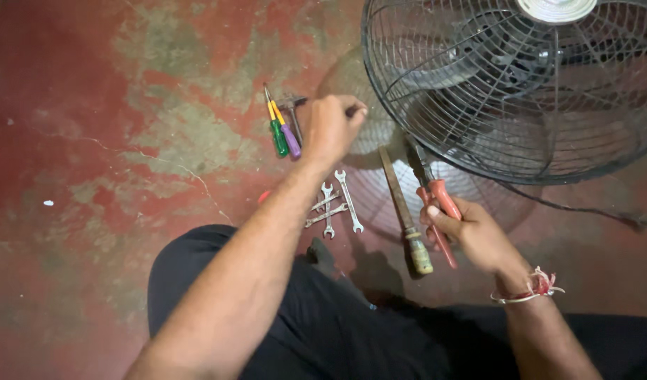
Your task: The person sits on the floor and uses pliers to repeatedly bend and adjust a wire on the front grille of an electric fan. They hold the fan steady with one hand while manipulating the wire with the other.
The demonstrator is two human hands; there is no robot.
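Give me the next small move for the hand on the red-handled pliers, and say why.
Probably lift the red-handled pliers toward the fan grille. The right hand already grips their handles, their nose points at the grille's lower edge, and the left hand holds a small tool there.

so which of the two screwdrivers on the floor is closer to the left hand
The purple-handled screwdriver. It lies just beside the left hand, while the green-handled screwdriver sits on its far side.

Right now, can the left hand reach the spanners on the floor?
Probably yes: the left hand is closed on a thin tool just above the spanners, nothing lies between, but it must free its fingers first.
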